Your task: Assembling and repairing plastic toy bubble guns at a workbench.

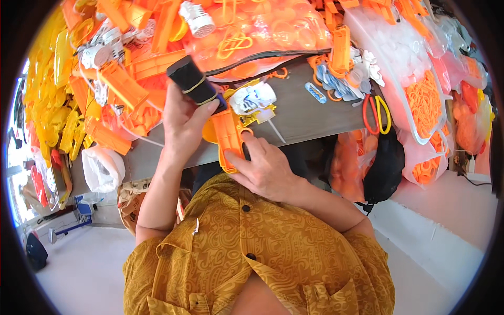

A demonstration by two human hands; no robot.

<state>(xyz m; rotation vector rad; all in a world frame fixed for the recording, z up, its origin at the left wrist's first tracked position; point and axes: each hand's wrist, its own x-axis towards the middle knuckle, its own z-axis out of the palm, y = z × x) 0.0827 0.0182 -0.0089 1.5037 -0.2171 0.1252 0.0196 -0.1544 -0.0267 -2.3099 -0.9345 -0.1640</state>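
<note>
My left hand (184, 118) is wrapped round a black block-shaped tool (189, 79) with a tan band about it. The tool's lower end meets the top of a long orange plastic shell (228, 135). My right hand (270, 168) grips that shell's near end, thumb and fingers on its right side. Just beyond it, at the table's edge, lies a yellow plastic piece (261, 116) carrying a white and blue figure-like part (253, 98). A thin white stick (277, 131) points toward me from it. What the tool's tip touches is hidden.
Orange shells (123, 84) and white motor-like parts (197, 18) heap up at the left, beside yellow pieces (47, 79). A clear bag (273, 31) of orange parts lies at the back. Red-and-yellow-handled scissors (379, 114) hang over the right edge, near bags of orange rings (426, 100).
</note>
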